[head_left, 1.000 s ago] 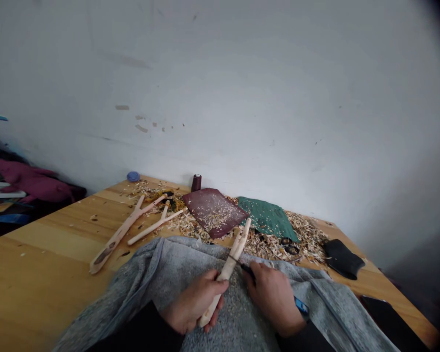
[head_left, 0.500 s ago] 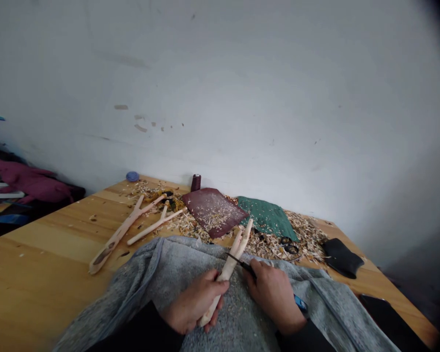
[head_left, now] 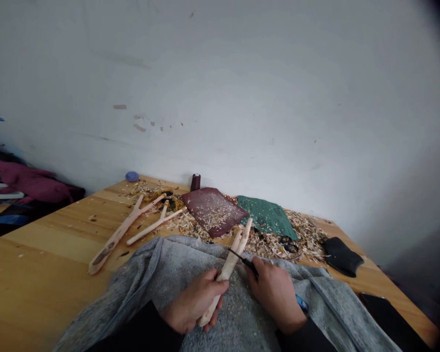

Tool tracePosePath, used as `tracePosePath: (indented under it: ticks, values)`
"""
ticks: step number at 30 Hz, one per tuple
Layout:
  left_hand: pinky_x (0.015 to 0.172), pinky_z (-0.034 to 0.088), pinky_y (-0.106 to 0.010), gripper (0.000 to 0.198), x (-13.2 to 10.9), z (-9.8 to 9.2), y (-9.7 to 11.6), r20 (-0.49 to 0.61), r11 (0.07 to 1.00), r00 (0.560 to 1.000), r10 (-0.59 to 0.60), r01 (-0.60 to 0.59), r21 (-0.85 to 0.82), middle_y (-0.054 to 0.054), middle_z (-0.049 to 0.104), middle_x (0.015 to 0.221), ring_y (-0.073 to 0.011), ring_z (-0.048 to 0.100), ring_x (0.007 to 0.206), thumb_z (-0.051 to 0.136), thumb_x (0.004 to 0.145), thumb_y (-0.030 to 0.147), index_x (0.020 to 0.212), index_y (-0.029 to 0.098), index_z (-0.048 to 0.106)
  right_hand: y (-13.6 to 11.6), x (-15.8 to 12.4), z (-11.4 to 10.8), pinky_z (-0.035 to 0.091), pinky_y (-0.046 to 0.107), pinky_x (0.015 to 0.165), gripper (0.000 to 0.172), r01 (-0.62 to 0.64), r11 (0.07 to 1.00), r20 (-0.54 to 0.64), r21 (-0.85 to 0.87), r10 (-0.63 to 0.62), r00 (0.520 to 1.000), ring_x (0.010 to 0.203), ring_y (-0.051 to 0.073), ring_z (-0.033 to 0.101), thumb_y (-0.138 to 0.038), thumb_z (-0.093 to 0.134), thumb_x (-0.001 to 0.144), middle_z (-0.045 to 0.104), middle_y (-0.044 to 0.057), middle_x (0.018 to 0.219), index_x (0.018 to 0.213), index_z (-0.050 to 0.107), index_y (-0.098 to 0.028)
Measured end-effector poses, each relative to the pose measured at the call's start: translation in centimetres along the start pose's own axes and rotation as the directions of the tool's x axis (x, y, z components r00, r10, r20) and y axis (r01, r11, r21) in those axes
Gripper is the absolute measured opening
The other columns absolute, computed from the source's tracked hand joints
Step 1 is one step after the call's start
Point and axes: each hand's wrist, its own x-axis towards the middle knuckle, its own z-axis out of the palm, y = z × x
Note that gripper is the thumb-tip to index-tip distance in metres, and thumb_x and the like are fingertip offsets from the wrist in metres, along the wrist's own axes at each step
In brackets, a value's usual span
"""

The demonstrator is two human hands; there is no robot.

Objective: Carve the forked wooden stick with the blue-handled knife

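Peeled forked branch [head_left: 225, 276] lies in my left hand [head_left: 194, 302], its long axis running from the near left, where the butt end pokes past my grip, to the far right, where the two prongs point out over the table. My left fingers [head_left: 215, 318] wrap closed around the lower shaft, leaving the fork free beyond them. My right hand [head_left: 276, 293] is closed too, around a small knife [head_left: 247, 264] whose handle is mostly hidden in my fist. Its dark blade crosses the branch just beyond my left hand, though I cannot tell whether the edge is biting the wood. My right hand is the nearer to the fork, lying off its right side. Both hands rest over a grey fleece [head_left: 238, 327] on my lap, dusted with shavings. Past its far edge, the prongs have open air above the wooden table [head_left: 33, 278]. Farther out lie wood shavings [head_left: 304, 239], a dark red sheet [head_left: 212, 210] and a green sheet [head_left: 266, 217]. Two more forked sticks [head_left: 113, 239] lie to the left, and a black pouch [head_left: 341, 256] lies to the right.
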Motion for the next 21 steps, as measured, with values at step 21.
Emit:
tracePosePath:
  ticks: [21]
  values:
    - [0.032,0.026,-0.019,0.009,-0.45,0.21,0.49,-0.016,1.000,1.000,-0.011,0.011,0.015,0.011,0.048,0.059,-0.0057,0.037,0.031,0.035,0.097,0.025,0.092,0.024,0.042,-0.77,-0.40,0.09,0.033,0.029,0.062,0.014,0.141,0.987,0.086,0.078,-0.147,0.985,0.079,0.020,0.070,-0.027,0.057,0.095,0.075,0.002,0.085,0.087,0.068,-0.023]
